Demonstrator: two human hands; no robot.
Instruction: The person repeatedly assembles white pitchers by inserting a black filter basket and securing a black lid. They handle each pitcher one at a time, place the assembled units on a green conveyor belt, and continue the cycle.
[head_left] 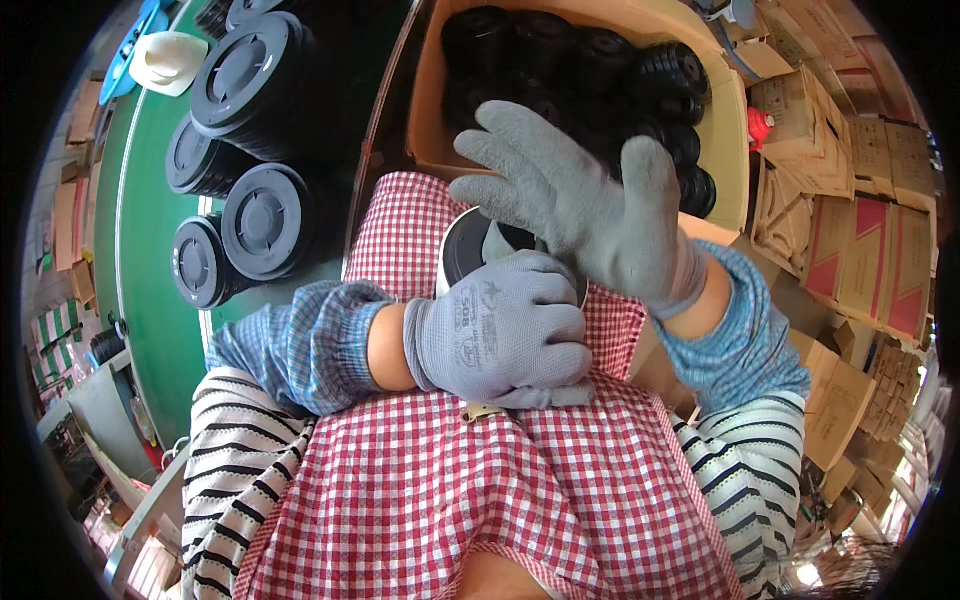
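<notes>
Both my hands wear grey knit work gloves and meet above my lap. My left hand (505, 335) is closed, back of the hand upward, fingers curled; what it grips, if anything, is hidden underneath. Behind it, on the red checked apron (400, 230), rests a round dark thing with a white rim (460, 252), mostly covered by the hands. Held just above and to the right, my right hand (590, 215) has its fingers and thumb spread, with nothing in it. Its lower edge overlaps the left hand's knuckles.
Left of me, stacks of round black lids or discs (265, 220) stand on a green table (150, 350), with a white hat-shaped thing (168, 63) beyond. Ahead, an open cardboard box (430, 125) holds several black stacks. Cartons (865, 265) pile up at right, near a red object (760, 128).
</notes>
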